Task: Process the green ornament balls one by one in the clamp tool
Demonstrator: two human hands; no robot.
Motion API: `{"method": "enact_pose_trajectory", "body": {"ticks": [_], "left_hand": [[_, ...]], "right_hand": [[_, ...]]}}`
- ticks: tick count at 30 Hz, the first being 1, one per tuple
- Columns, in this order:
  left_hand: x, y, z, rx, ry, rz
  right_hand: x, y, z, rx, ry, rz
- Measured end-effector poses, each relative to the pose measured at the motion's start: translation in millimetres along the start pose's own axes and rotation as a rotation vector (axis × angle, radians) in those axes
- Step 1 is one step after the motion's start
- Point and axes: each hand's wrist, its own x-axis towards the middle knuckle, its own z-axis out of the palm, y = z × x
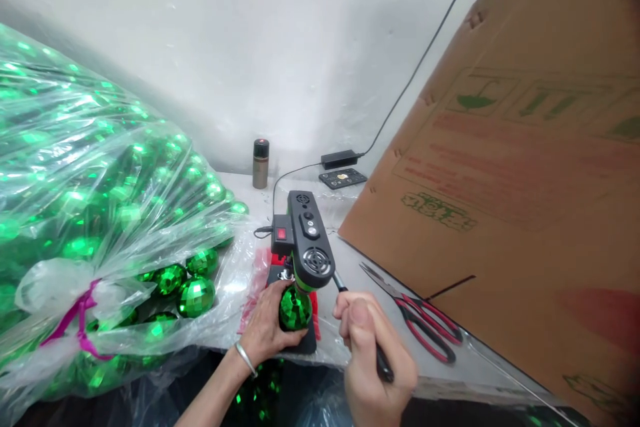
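Note:
A small black press machine (pixel 304 237) with a red switch stands on the white table (pixel 350 260). Under its head sits a green faceted ball (pixel 294 309). My left hand (pixel 265 327), a silver bangle on the wrist, cups that ball from the left and holds it in place. My right hand (pixel 373 353) is closed around the machine's black lever handle (pixel 383 363), just right of the ball.
A big clear plastic bag (pixel 85 213) full of green faceted balls fills the left side. Red-handled scissors (pixel 425 323) lie right of the machine. A large cardboard box (pixel 515 180) leans at right. A small can (pixel 260 163), a power adapter (pixel 340 159) and a remote sit near the wall.

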Motion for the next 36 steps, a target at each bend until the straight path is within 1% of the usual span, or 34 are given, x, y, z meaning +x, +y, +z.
{"method": "enact_pose_trajectory", "body": {"ticks": [3,7,12,15,20,23,36], "left_hand": [[-1,-1,0.6,-0.010,0.014,0.018],[-1,-1,0.7,-0.008,0.012,0.036],[1,1,-0.7,-0.016,-0.008,0.030],[1,3,-1.5,-0.036,-0.021,0.016],[-1,5,-2.9,-0.092,-0.031,-0.025],[-1,5,-3.8,-0.107,-0.043,-0.046],[-2,5,-3.0,-0.089,-0.035,-0.024]], "right_hand": [[-3,3,1,0.001,0.014,0.008],[-13,11,3,0.031,0.058,-0.022],[-29,27,7,0.059,0.089,-0.084],[-32,32,7,0.067,0.103,-0.096],[-29,33,7,0.059,0.098,-0.154],[-27,30,7,0.052,0.090,-0.146],[-30,32,9,0.052,0.114,-0.159]]}}
